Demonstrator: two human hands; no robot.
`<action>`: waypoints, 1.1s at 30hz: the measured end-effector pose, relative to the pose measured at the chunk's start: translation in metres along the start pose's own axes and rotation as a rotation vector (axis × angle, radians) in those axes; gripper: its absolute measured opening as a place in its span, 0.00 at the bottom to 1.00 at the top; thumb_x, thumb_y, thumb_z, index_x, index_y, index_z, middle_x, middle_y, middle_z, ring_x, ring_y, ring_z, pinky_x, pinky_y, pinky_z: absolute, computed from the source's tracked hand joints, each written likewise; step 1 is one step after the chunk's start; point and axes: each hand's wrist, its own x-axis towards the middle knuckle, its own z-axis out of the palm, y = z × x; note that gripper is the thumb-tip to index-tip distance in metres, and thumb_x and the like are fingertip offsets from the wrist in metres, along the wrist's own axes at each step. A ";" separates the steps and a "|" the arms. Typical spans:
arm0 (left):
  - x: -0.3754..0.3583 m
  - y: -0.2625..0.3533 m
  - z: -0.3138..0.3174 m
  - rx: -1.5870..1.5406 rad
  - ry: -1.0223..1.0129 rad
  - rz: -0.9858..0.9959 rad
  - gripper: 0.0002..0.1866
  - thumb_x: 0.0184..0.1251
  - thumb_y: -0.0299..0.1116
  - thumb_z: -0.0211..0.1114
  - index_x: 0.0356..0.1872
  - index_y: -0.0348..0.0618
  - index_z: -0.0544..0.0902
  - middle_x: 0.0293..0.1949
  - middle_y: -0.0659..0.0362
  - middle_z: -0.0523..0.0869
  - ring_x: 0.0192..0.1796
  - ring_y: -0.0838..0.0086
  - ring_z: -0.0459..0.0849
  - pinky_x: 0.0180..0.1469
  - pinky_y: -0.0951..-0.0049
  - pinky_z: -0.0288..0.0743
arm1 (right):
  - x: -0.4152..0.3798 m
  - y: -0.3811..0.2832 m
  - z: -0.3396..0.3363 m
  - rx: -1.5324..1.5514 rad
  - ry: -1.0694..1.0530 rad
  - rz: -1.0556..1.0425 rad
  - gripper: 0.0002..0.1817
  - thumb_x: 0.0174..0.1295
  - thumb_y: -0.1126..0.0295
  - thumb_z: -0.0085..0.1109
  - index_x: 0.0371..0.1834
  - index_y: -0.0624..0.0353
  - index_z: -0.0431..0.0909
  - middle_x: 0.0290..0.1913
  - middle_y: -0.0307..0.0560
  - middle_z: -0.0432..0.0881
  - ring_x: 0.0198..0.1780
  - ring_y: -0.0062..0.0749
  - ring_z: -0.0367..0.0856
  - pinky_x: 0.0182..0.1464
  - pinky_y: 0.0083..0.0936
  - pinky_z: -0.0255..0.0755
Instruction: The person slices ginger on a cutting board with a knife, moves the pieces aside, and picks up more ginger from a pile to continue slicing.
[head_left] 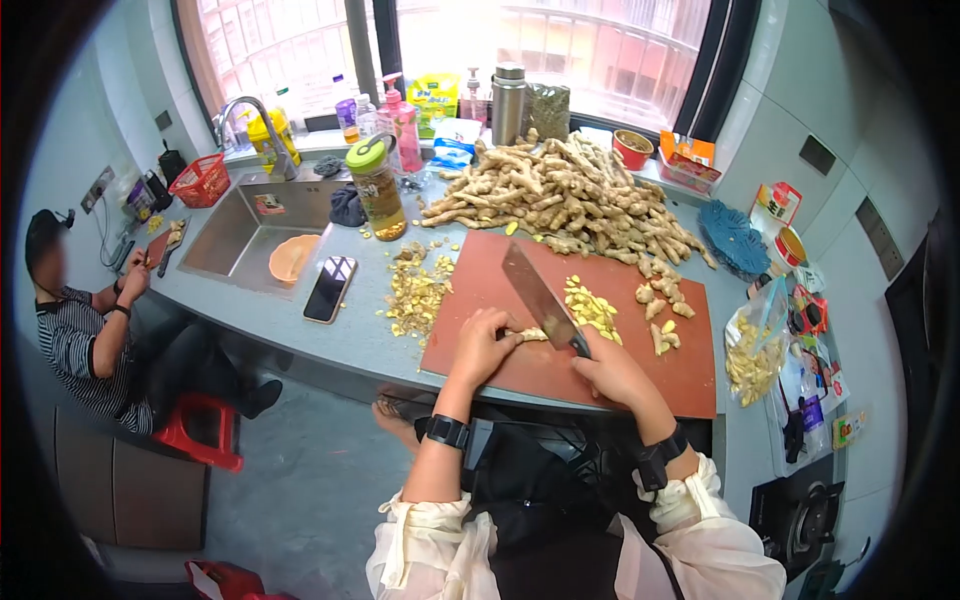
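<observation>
My right hand [610,370] is wrapped around the handle of a cleaver [538,292], whose broad blade points up and away to the left. Closed fingers of my left hand [484,345] pin a piece of ginger [526,335] on the reddish-brown cutting board [480,270], close beside the blade. Yellow ginger slices [592,310] lie just right of the cleaver. Farther right on the board are several unsliced ginger pieces [662,340]. Behind the board rises a big heap of whole ginger [570,190]. Small ginger scraps [415,290] are scattered on the counter to its left.
A phone [330,289], a green-lidded jar [377,190] and a sink [225,235] holding an orange bowl [292,259] are to the left. On the right sit a bag of ginger slices [752,350] and a blue basket [735,235]. Another person [90,330] sits at far left, hands at a small board.
</observation>
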 end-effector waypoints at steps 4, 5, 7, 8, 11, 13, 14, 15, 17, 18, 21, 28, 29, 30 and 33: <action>0.001 0.001 0.001 -0.041 -0.003 -0.015 0.06 0.58 0.30 0.78 0.34 0.45 0.90 0.34 0.59 0.87 0.40 0.62 0.82 0.47 0.60 0.75 | -0.011 0.034 0.013 0.669 -0.014 0.116 0.20 0.69 0.74 0.58 0.64 0.61 0.71 0.26 0.38 0.76 0.19 0.18 0.74 0.22 0.20 0.70; 0.001 0.002 0.000 -0.047 0.000 -0.022 0.05 0.58 0.29 0.78 0.35 0.44 0.91 0.33 0.57 0.87 0.40 0.60 0.82 0.47 0.61 0.75 | -0.015 0.041 0.017 0.729 0.037 0.102 0.20 0.69 0.75 0.59 0.64 0.62 0.71 0.27 0.38 0.76 0.20 0.19 0.75 0.23 0.21 0.71; 0.001 0.004 0.000 -0.035 0.012 -0.016 0.05 0.58 0.29 0.78 0.35 0.44 0.91 0.33 0.56 0.87 0.40 0.60 0.82 0.46 0.61 0.75 | -0.019 0.049 0.028 0.784 0.136 0.052 0.20 0.68 0.75 0.61 0.62 0.64 0.72 0.27 0.37 0.77 0.21 0.19 0.76 0.23 0.21 0.71; 0.000 0.005 -0.001 -0.029 0.013 -0.009 0.05 0.58 0.29 0.77 0.35 0.44 0.91 0.34 0.56 0.87 0.41 0.60 0.82 0.46 0.61 0.75 | -0.019 0.051 0.032 0.787 0.133 0.050 0.20 0.68 0.75 0.61 0.62 0.64 0.72 0.27 0.37 0.77 0.21 0.19 0.76 0.23 0.21 0.71; 0.000 0.005 -0.001 -0.009 0.007 -0.012 0.06 0.58 0.29 0.78 0.36 0.44 0.91 0.34 0.56 0.86 0.40 0.60 0.82 0.45 0.60 0.75 | -0.019 0.053 0.038 0.771 0.189 0.030 0.18 0.69 0.75 0.61 0.60 0.63 0.72 0.28 0.38 0.78 0.21 0.19 0.76 0.24 0.20 0.72; 0.001 0.004 -0.001 0.012 -0.001 -0.021 0.06 0.58 0.30 0.77 0.36 0.44 0.91 0.35 0.58 0.87 0.41 0.61 0.82 0.47 0.60 0.75 | -0.018 0.058 0.039 0.800 0.186 0.040 0.20 0.69 0.75 0.61 0.62 0.64 0.72 0.28 0.38 0.78 0.21 0.19 0.76 0.24 0.20 0.72; 0.001 0.003 0.000 0.032 -0.012 -0.036 0.06 0.59 0.31 0.77 0.36 0.45 0.90 0.36 0.60 0.87 0.42 0.62 0.82 0.49 0.60 0.76 | -0.018 0.058 0.039 0.798 0.187 0.038 0.20 0.69 0.75 0.61 0.62 0.64 0.72 0.28 0.38 0.78 0.21 0.19 0.76 0.24 0.20 0.72; 0.001 0.002 0.001 0.032 -0.009 -0.036 0.06 0.59 0.31 0.77 0.36 0.45 0.90 0.36 0.60 0.87 0.42 0.62 0.82 0.49 0.60 0.76 | -0.018 0.056 0.039 0.803 0.186 0.035 0.20 0.69 0.75 0.61 0.63 0.64 0.72 0.28 0.38 0.79 0.22 0.19 0.76 0.24 0.19 0.72; 0.000 0.003 0.001 0.022 -0.008 -0.042 0.06 0.59 0.31 0.77 0.36 0.45 0.90 0.36 0.60 0.87 0.43 0.62 0.83 0.50 0.60 0.76 | -0.019 0.055 0.038 0.810 0.184 0.033 0.21 0.69 0.75 0.61 0.64 0.64 0.72 0.28 0.38 0.79 0.22 0.19 0.77 0.24 0.19 0.72; 0.000 0.003 0.000 0.023 -0.008 -0.044 0.06 0.59 0.31 0.77 0.36 0.45 0.90 0.36 0.60 0.87 0.43 0.62 0.83 0.50 0.60 0.76 | -0.019 0.055 0.038 0.808 0.185 0.032 0.21 0.69 0.74 0.61 0.64 0.64 0.71 0.28 0.38 0.79 0.22 0.19 0.77 0.24 0.19 0.72; -0.001 0.003 0.000 0.016 -0.016 -0.048 0.06 0.59 0.32 0.76 0.35 0.45 0.90 0.36 0.60 0.87 0.43 0.62 0.83 0.50 0.60 0.76 | -0.018 0.057 0.039 0.806 0.192 0.025 0.22 0.69 0.74 0.61 0.64 0.64 0.71 0.28 0.38 0.79 0.22 0.19 0.77 0.24 0.20 0.73; 0.000 0.004 0.000 0.011 -0.019 -0.064 0.06 0.59 0.31 0.77 0.36 0.45 0.90 0.35 0.60 0.87 0.42 0.62 0.82 0.51 0.60 0.75 | -0.018 0.061 0.041 0.806 0.196 0.034 0.23 0.69 0.74 0.62 0.65 0.65 0.71 0.28 0.39 0.80 0.22 0.20 0.78 0.24 0.20 0.73; 0.000 0.005 0.000 0.001 -0.017 -0.061 0.06 0.59 0.31 0.77 0.36 0.45 0.90 0.35 0.59 0.87 0.42 0.62 0.82 0.51 0.60 0.75 | -0.018 0.060 0.041 0.806 0.196 0.034 0.23 0.69 0.74 0.62 0.65 0.65 0.71 0.28 0.39 0.80 0.22 0.20 0.78 0.24 0.20 0.73; 0.000 0.006 -0.001 0.001 -0.018 -0.061 0.06 0.59 0.31 0.77 0.36 0.45 0.90 0.35 0.59 0.87 0.42 0.62 0.82 0.51 0.60 0.75 | -0.018 0.059 0.040 0.805 0.193 0.036 0.22 0.69 0.74 0.62 0.65 0.65 0.72 0.28 0.39 0.80 0.22 0.20 0.78 0.24 0.20 0.73; 0.000 0.006 -0.001 -0.003 -0.014 -0.054 0.06 0.59 0.31 0.76 0.36 0.45 0.90 0.35 0.59 0.87 0.41 0.61 0.82 0.50 0.60 0.75 | -0.018 0.059 0.040 0.805 0.193 0.035 0.22 0.69 0.74 0.62 0.64 0.65 0.72 0.28 0.39 0.80 0.22 0.20 0.78 0.24 0.20 0.73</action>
